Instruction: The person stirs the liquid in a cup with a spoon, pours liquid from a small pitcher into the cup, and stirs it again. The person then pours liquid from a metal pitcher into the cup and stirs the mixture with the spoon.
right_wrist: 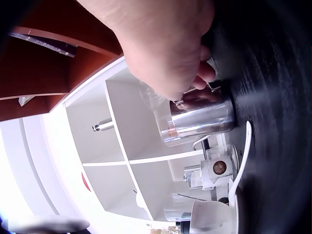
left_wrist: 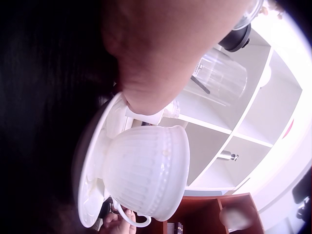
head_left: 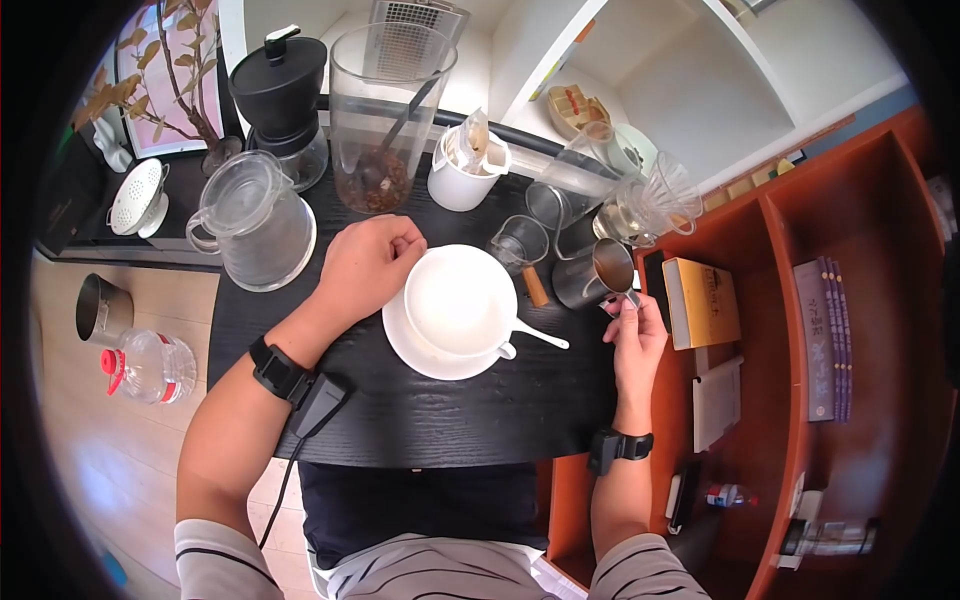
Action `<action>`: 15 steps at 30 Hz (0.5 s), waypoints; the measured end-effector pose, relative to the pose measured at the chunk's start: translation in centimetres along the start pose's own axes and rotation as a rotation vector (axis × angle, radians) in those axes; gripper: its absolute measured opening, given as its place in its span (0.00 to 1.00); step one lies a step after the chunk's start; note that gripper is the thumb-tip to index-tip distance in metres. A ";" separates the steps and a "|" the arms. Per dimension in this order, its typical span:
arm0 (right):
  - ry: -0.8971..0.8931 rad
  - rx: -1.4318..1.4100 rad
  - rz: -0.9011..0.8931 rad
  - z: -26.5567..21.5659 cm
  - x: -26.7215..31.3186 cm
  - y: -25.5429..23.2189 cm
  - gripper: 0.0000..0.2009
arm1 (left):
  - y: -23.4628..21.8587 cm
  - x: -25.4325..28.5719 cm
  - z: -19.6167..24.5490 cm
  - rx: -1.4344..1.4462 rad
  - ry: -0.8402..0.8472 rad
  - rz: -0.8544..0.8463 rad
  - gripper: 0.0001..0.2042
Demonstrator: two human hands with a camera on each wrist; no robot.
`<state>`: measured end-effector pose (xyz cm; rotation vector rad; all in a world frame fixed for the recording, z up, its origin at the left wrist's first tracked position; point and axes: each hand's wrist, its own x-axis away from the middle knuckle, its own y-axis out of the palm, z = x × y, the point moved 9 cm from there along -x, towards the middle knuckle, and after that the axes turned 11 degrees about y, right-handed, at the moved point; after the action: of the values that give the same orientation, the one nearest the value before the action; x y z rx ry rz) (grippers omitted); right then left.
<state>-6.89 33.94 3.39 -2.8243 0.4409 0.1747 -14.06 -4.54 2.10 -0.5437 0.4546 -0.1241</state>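
A white cup [head_left: 460, 300] stands on a white saucer [head_left: 440, 366] at the table's middle, with a white spoon [head_left: 541, 333] reaching out to the right. My left hand [head_left: 372, 262], fingers curled, is at the saucer's left edge; in the left wrist view it touches the saucer [left_wrist: 92, 146] beside the ribbed cup [left_wrist: 146, 170]. My right hand [head_left: 636, 345] pinches the handle of a steel pitcher [head_left: 590, 275], which stands upright on the table with brown inside its mouth. In the right wrist view the fingers partly hide the pitcher [right_wrist: 202, 119].
Behind the cup stand a glass server [head_left: 258, 225], a black grinder [head_left: 280, 95], a tall glass cylinder [head_left: 385, 120] and a white canister [head_left: 468, 180]. A small wooden-handled glass jug [head_left: 520, 242] is between cup and pitcher. A red-brown shelf [head_left: 780, 300] borders the right.
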 end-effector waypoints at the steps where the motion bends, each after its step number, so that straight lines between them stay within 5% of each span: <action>1: 0.036 -0.028 -0.021 0.0 0.0 0.2 0.08 | -0.1 0.0 0.1 -0.007 0.004 0.007 0.07; 15: -0.027 -0.043 0.013 -0.8 0.3 -0.2 0.06 | 0.0 0.0 0.0 0.020 -0.060 -0.033 0.07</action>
<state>-6.44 33.79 4.18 -2.8578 0.4553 0.2276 -14.10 -4.53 2.10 -0.5343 0.3862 -0.1433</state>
